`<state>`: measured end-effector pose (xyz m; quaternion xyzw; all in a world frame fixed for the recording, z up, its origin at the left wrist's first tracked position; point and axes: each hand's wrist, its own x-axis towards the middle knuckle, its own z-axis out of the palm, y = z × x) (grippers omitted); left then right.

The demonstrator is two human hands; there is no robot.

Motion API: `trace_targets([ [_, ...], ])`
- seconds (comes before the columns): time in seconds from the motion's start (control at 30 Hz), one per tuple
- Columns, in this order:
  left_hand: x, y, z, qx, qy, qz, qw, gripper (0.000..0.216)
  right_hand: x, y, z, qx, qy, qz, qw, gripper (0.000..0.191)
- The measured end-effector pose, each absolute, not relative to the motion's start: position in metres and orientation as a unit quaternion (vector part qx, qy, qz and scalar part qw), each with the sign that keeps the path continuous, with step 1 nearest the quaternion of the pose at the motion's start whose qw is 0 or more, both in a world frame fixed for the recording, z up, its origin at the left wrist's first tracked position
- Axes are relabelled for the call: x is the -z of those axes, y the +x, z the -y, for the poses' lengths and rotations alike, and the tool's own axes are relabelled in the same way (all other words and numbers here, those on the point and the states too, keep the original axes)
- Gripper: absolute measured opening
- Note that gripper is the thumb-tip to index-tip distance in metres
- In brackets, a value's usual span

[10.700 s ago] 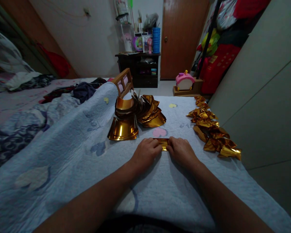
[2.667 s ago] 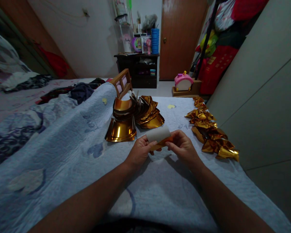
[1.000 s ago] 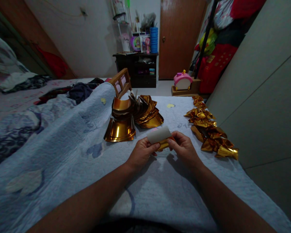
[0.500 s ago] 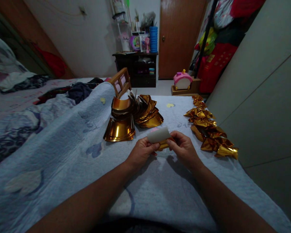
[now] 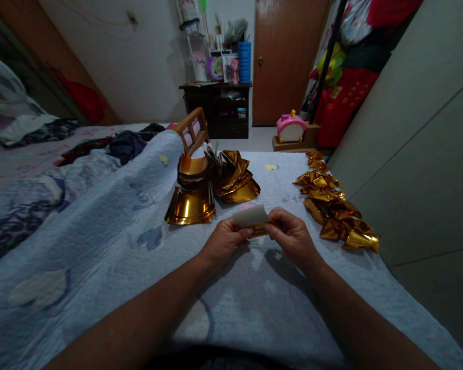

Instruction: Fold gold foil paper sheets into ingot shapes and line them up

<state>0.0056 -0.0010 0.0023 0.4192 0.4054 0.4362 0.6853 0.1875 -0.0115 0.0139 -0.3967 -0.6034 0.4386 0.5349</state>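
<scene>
My left hand (image 5: 226, 240) and my right hand (image 5: 291, 235) both pinch one small sheet of gold foil paper (image 5: 251, 217) just above the pale blue quilt (image 5: 111, 226). Its white back faces me, and a gold edge shows beneath it. A curled stack of gold foil sheets (image 5: 200, 187) lies just beyond my left hand. Along the right side of the quilt runs a row of several folded gold pieces (image 5: 335, 205).
A grey cabinet wall (image 5: 420, 144) rises close on the right. Beyond the quilt stand a wooden chair back (image 5: 193, 128), a dark shelf unit (image 5: 224, 110), a brown door (image 5: 285, 56) and a pink toy (image 5: 291, 128). Rumpled bedding and clothes (image 5: 42, 154) cover the left.
The paper was pressed flat on the quilt long ago, then lifted with its white side up. Over the last second the white flap has tipped lower; my hands have barely moved.
</scene>
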Motion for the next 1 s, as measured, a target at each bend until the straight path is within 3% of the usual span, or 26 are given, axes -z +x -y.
trace_targets([
  [0.63,0.003,0.005,0.000,-0.432,0.432,-0.402,0.682,0.035,-0.015,0.188,0.011,-0.458,-0.400,0.583,0.539,0.013],
  [1.0,-0.008,0.002,0.003,-0.479,0.488,-0.431,0.589,0.029,-0.006,0.190,0.003,-0.534,-0.429,0.556,0.471,0.024],
])
